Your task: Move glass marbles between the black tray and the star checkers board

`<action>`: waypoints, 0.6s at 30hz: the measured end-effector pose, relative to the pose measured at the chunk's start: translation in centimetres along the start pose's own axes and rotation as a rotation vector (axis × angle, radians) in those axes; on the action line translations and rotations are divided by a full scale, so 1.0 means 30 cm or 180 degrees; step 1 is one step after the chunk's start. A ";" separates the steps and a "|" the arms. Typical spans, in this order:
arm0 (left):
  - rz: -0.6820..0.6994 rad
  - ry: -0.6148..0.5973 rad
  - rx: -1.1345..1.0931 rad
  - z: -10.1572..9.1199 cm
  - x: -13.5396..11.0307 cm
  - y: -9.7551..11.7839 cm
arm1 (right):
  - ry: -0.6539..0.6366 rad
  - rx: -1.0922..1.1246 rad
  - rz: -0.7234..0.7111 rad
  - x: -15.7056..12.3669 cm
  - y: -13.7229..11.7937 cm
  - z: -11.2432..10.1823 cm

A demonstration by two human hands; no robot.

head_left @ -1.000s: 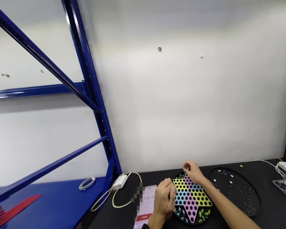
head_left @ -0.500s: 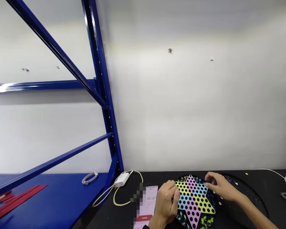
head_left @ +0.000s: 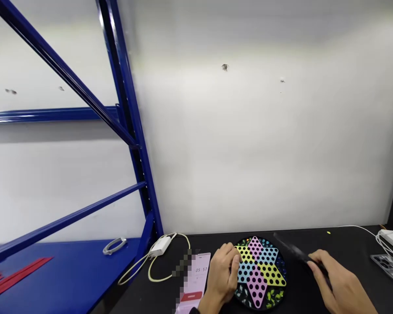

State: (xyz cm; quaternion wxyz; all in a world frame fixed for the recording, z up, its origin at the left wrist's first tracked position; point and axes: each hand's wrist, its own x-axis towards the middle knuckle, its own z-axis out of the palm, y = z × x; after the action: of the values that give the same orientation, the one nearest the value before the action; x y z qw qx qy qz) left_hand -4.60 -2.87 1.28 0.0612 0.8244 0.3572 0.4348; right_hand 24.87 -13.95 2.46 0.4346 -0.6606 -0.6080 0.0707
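A round Chinese checkers board (head_left: 257, 279) lies on the black table, with a pink, yellow and blue star full of dark holes. Around the star, its rim compartments hold small coloured pieces, with green ones at the lower right. My left hand (head_left: 222, 272) is closed over the board's left edge, fingers curled and thumb against them; what is inside the fingers is hidden. To the right of the board, my right hand (head_left: 336, 279) grips a thin dark round lid (head_left: 293, 249), tilted up and seen nearly edge-on, its far side blurred.
Left of my left hand lies a phone (head_left: 195, 279) showing a timer. A white adapter (head_left: 161, 246) with looped cable sits behind it. A blue rack (head_left: 144, 174) rises at left, over a blue surface with red strips (head_left: 22, 274). A clear-cased object (head_left: 391, 268) lies far right.
The dark lid, lying flat beside the board before, is now lifted and tilted in my right hand, which has moved right and nearer. My left hand stays at the board's edge. The view has turned slightly right.
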 end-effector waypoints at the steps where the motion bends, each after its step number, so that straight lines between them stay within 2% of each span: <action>1: -0.0181 0.0029 -0.0158 -0.003 0.000 -0.003 | 0.0171 0.0201 0.0158 0.020 -0.047 -0.022; 3: -0.0547 0.0112 -0.0514 -0.008 0.002 -0.009 | 0.0444 0.0549 0.0393 0.072 -0.113 -0.043; 5: -0.0811 0.0158 -0.0863 -0.007 0.007 -0.018 | 0.0522 0.0912 0.0538 0.132 -0.136 -0.013; 7: -0.1001 0.0099 -0.1153 -0.002 0.013 -0.033 | 0.0283 0.1294 0.0652 0.184 -0.115 0.075; 9: -0.1327 -0.0019 -0.1247 0.008 0.018 -0.050 | -0.0181 0.1450 0.0749 0.219 -0.061 0.198; 11: -0.1760 -0.0209 -0.1100 0.022 0.016 -0.068 | -0.0313 0.1052 0.0794 0.239 0.006 0.321; 13: -0.2001 -0.0428 -0.0775 0.038 0.004 -0.081 | -0.0278 0.0734 0.0777 0.252 0.068 0.413; 15: -0.1918 -0.0617 -0.0181 0.054 -0.015 -0.087 | -0.0288 0.0622 0.0739 0.263 0.109 0.464; 18: -0.1786 -0.0977 0.0729 0.069 -0.042 -0.090 | -0.0538 0.0557 0.0640 0.267 0.128 0.481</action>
State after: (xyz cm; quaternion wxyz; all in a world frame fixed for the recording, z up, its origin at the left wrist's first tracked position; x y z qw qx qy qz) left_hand -4.93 -1.25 -1.95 0.1385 0.7513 0.6033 0.2289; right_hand 20.77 0.48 -5.42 0.4285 -0.6695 -0.5647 0.2219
